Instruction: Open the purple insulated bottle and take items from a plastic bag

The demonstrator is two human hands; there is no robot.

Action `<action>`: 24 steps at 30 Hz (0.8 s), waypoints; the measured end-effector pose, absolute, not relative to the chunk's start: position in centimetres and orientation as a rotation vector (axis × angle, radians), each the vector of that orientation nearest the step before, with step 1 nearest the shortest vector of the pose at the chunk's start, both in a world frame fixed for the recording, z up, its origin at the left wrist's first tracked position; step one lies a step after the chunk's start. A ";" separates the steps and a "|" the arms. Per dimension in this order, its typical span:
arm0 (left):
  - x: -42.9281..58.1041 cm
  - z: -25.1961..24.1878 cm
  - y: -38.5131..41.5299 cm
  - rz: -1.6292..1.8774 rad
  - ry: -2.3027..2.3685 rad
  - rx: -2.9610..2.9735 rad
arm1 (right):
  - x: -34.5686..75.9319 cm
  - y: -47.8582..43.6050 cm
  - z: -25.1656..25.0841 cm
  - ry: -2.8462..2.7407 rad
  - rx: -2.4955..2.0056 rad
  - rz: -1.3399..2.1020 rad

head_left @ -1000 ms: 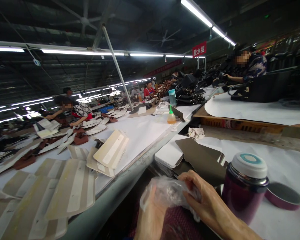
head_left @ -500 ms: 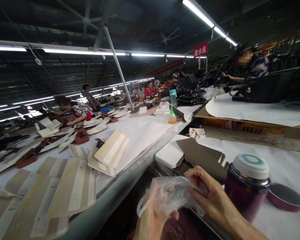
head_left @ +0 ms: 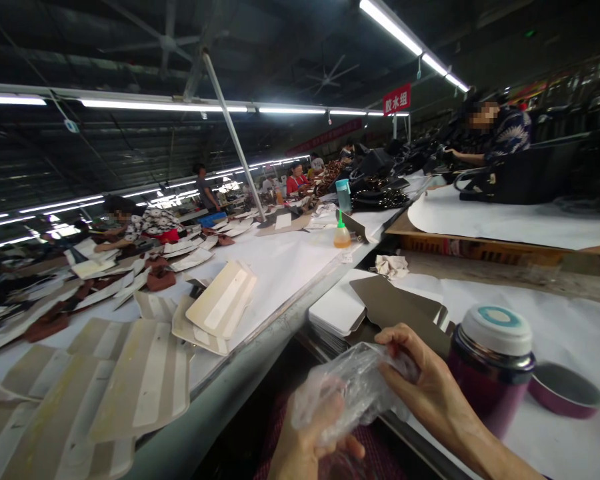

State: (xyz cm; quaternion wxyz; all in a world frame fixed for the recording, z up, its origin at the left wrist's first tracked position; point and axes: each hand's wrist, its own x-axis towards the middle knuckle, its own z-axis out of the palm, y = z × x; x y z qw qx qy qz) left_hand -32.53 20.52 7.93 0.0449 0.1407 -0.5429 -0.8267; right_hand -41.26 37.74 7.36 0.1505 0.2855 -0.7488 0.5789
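Both hands pinching crumpled clear plastic bag (head_left: 353,390) at table (head_left: 555,333) edge: left hand (head_left: 305,447) from below, half cut off; right hand (head_left: 425,387) on top. Bag contents unreadable. Maroon flask (head_left: 490,373) just beside.

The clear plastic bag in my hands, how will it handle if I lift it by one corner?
The plastic bag is crumpled between the left hand and right hand, so it is probably floppy and would sag. It looks thin and see-through, so likely very light. Its glossy film may slide between fingers.
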 end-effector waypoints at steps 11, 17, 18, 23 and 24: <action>-36.2 4.2 19.5 -2.184 -1.495 0.566 | -39.5 38.1 8.7 -2.374 1.102 1.660; -34.8 6.5 21.3 -2.275 -1.396 0.467 | -39.7 38.2 7.3 -2.511 1.279 1.520; -34.7 6.8 21.5 -2.276 -1.389 0.471 | -39.7 38.1 7.2 -2.567 1.242 1.535; -34.6 7.2 21.6 -2.274 -1.439 0.672 | -39.4 37.5 7.7 -2.792 1.022 1.828; -34.6 7.1 21.6 -2.296 -1.430 0.689 | -39.3 37.3 8.0 -2.808 1.011 1.894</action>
